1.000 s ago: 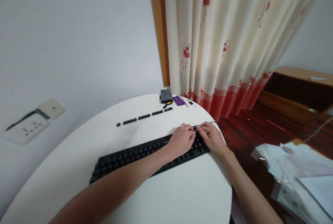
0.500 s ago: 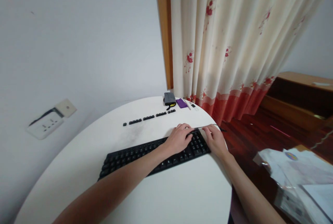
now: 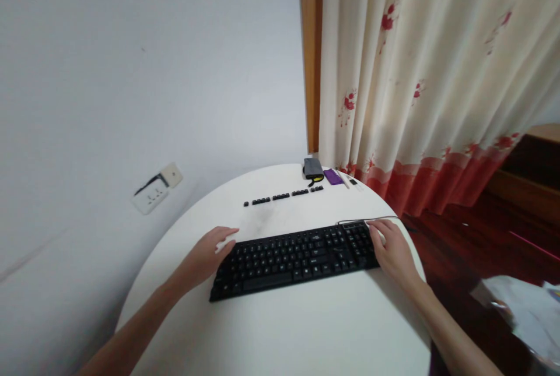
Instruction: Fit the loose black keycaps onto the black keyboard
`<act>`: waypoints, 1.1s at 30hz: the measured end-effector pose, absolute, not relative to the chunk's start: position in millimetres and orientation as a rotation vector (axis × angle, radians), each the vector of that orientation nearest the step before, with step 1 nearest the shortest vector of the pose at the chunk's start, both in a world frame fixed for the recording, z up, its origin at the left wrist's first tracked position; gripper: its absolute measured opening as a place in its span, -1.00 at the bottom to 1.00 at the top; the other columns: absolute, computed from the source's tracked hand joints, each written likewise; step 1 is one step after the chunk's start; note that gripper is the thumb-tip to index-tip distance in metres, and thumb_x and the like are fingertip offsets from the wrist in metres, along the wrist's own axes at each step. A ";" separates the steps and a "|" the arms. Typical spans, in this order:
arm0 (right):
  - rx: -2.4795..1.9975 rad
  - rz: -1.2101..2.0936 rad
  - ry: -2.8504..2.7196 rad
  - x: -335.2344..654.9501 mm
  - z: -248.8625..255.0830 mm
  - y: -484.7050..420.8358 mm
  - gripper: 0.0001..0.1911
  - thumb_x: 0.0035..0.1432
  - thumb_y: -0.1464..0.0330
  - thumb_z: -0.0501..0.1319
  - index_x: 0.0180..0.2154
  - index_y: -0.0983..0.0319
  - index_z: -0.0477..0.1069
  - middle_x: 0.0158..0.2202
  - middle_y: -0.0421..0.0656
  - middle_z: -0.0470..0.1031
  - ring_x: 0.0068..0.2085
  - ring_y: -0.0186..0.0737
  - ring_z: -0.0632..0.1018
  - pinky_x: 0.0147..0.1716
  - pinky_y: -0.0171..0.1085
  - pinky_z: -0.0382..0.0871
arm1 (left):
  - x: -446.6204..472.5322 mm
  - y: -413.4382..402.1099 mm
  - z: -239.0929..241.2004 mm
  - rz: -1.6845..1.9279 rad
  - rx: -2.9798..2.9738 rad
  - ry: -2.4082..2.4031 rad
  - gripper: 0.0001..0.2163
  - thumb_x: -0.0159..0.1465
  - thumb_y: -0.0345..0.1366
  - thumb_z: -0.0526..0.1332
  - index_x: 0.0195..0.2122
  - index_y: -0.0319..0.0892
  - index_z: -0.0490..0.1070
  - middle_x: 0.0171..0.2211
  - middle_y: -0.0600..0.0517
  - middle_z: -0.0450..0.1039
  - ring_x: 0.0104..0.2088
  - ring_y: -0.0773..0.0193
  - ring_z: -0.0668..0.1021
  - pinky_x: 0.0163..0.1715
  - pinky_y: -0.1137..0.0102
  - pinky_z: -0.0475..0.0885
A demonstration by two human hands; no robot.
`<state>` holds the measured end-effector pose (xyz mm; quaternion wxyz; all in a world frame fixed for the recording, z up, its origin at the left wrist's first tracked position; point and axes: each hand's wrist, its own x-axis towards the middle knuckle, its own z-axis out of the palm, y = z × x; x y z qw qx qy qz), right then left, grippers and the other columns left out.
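Note:
A black keyboard (image 3: 294, 258) lies across the round white table (image 3: 306, 329). My left hand (image 3: 205, 255) rests at the keyboard's left end, fingers stretched along its far corner, touching it. At the right end is my right hand (image 3: 392, 248), fingers laid against the edge by the number pad. Both hands seem to hold the keyboard by its ends. A thin cable (image 3: 371, 220) runs from the keyboard's far right corner. Beyond the keyboard, a row of several loose black keycaps (image 3: 284, 196) sits on the table.
At the table's far edge lie a grey pouch (image 3: 313, 168), a purple flat item (image 3: 333, 176) and small white bits. A flowered curtain (image 3: 429, 84) hangs behind. A wall socket (image 3: 151, 196) is on the left wall. Dark wooden floor and papers (image 3: 525, 312) are to the right.
My left hand has moved from the keyboard's right part to its left end. My right hand shifted to the right edge. The keyboard now lies straighter across the table, and the view has swung left.

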<state>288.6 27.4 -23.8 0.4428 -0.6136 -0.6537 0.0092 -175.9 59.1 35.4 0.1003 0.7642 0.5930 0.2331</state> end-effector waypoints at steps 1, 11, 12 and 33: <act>-1.546 -0.018 -1.669 280.4 -25.9 23.8 -0.63 0.33 0.19 0.02 -0.08 0.23 0.49 -0.06 0.02 0.51 -0.03 0.02 0.47 0.03 -0.01 0.33 | -186.3 50.2 30.1 0.709 2.219 1.786 -0.63 0.26 -0.07 0.08 -0.03 -0.12 0.48 -0.07 -0.05 0.50 -0.21 0.16 0.56 -0.24 0.31 0.52; -1.820 -0.294 -1.954 242.9 -58.3 17.4 -0.33 0.29 -0.01 -0.04 0.23 0.31 0.26 0.29 0.17 0.21 0.31 0.23 0.21 0.16 0.19 0.19 | -183.1 9.1 0.7 0.768 1.948 1.832 -0.63 0.22 -0.13 0.08 -0.05 -0.16 0.49 -0.20 -0.05 0.53 -0.31 0.18 0.59 -0.24 0.32 0.54; -1.833 -0.296 -1.967 248.2 -58.8 21.4 -0.33 0.30 0.00 -0.04 0.24 0.30 0.25 0.30 0.16 0.20 0.32 0.21 0.19 0.17 0.20 0.18 | -179.6 8.8 -0.5 0.777 1.964 1.814 -0.64 0.23 -0.14 0.07 -0.05 -0.15 0.50 -0.21 -0.04 0.54 -0.29 0.19 0.59 -0.23 0.33 0.53; -1.288 -0.107 -1.992 160.2 23.2 99.1 -0.73 0.23 0.30 0.14 -0.11 0.22 0.51 -0.04 0.04 0.46 0.01 0.08 0.43 0.03 0.06 0.34 | -186.9 197.3 -4.5 0.885 2.088 1.845 -0.67 0.23 -0.33 0.27 0.03 -0.20 0.49 -0.03 -0.08 0.54 -0.17 0.21 0.57 -0.02 0.34 0.41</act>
